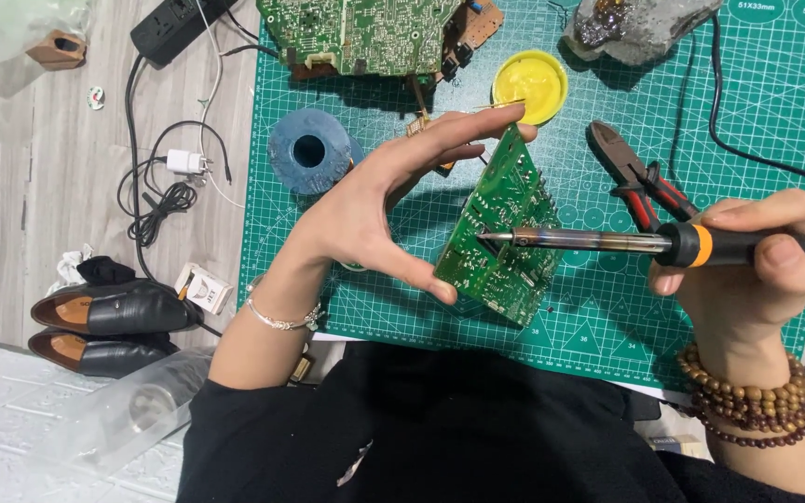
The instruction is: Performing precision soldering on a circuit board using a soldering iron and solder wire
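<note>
Lying at the worktop's left edge beside two black shoes (109,326) is a small white carton (205,287). Left hand (375,210) pinches the green circuit board (498,233) edgewise — thumb below, fingertips on top — tilted above the green cutting mat (747,168). Right hand (757,256) is clamped around the soldering iron (663,244) — tip touching the board's centre.

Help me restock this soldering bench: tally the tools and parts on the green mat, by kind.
Circuit boards: 2 (held board, large board)
Soldering iron: 1
Red-handled cutters: 1
Yellow flux tin: 1
Blue spool: 1
Total: 6
</note>
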